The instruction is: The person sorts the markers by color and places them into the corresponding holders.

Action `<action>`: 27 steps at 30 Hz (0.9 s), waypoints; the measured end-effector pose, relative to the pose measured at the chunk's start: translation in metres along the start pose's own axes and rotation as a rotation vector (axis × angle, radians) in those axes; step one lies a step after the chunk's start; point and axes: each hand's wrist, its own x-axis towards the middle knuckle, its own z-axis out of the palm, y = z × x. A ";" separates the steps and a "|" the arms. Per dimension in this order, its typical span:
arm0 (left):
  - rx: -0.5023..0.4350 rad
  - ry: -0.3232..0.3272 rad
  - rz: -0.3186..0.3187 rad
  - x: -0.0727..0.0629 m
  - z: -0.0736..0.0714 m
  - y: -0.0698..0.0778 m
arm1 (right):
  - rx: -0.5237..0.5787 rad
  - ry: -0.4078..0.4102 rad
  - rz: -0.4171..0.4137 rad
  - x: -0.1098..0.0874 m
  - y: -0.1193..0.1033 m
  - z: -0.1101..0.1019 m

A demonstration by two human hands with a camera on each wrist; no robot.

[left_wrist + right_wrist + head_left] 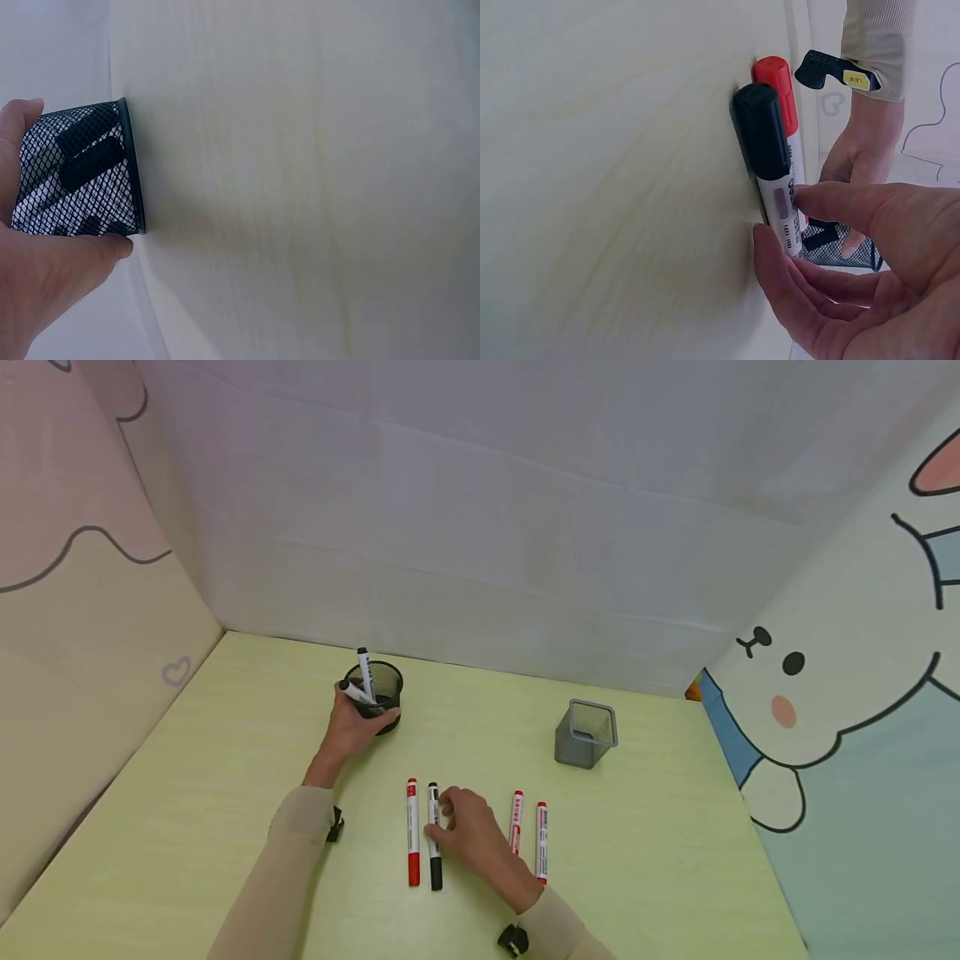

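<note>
At the back left, my left hand (351,727) grips a black mesh pen cup (387,673) by its side, thumb and fingers spread round the wall. Two markers with black caps (364,670) lean inside it. The cup's mesh side (75,172) shows in the left wrist view. My right hand (474,831) is at a white marker with a black cap (435,875) lying on the table. In the right wrist view, thumb and finger pinch that marker's barrel (781,214) from both sides. A white marker with a red cap (413,835) lies parallel, just left of it.
Two more red-and-white markers lie to the right of my right hand, one (517,818) partly behind the wrist and another (542,839) beyond it. A grey mesh square pen holder (585,735) stands further back on the right. Printed cloth walls (480,527) enclose the table (660,843).
</note>
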 end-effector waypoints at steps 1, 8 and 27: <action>0.000 0.001 -0.001 0.000 0.000 0.000 | 0.003 0.003 0.001 0.000 0.000 0.000; -0.007 -0.001 0.003 0.000 0.002 -0.002 | 0.013 0.015 0.034 0.004 -0.001 0.001; -0.003 0.000 0.013 0.004 0.005 -0.009 | 0.109 0.038 0.105 0.010 0.006 -0.001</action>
